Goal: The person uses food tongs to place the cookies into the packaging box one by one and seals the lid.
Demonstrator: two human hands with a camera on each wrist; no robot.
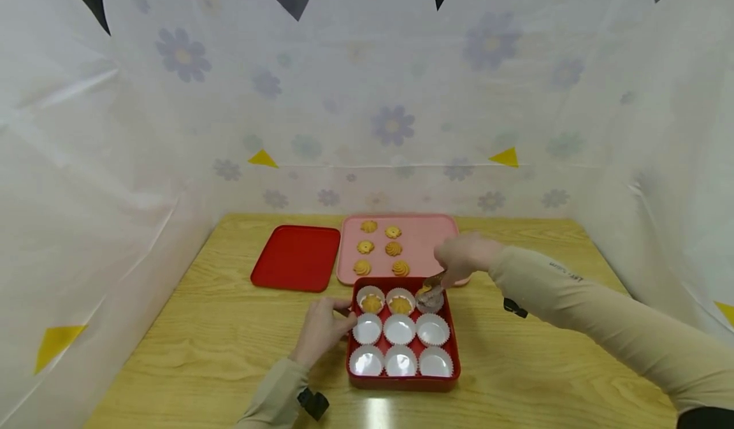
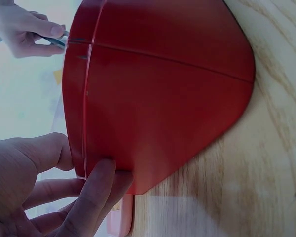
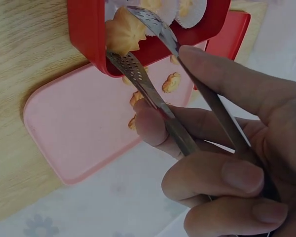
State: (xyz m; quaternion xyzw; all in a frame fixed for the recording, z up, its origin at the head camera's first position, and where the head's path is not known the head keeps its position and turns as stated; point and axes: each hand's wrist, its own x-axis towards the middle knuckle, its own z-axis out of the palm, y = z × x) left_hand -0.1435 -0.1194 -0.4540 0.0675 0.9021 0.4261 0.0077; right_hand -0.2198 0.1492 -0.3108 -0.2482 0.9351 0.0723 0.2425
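Left hand (image 1: 323, 332): thumb and fingers holding red box (image 1: 402, 384) by its left wall.
Right hand (image 1: 463, 257): wrapped round metal tongs (image 3: 180, 136).
Held cookie (image 3: 124, 32): between tong tips, at far-right paper cup (image 1: 431, 304).
Pink tray (image 1: 427, 244): behind box; I count six cookies (image 1: 393, 248).

nine cookies (image 1: 393, 248) are showing: six are lying on one pink tray (image 1: 424, 238), two are sitting in paper cups, and one is being held by one pair of metal tongs (image 3: 160, 106). nine white paper cups (image 1: 399, 329) are standing in one red box (image 1: 401, 383), in three rows of three. one flat red square (image 1: 297, 257) is lying on one wooden table (image 1: 229, 327). two hands are showing, one left hand (image 1: 323, 331) and one right hand (image 1: 466, 257). four yellow triangles (image 1: 506, 157) and four dark triangles (image 1: 294, 2) are marking the sheeting (image 1: 344, 78).
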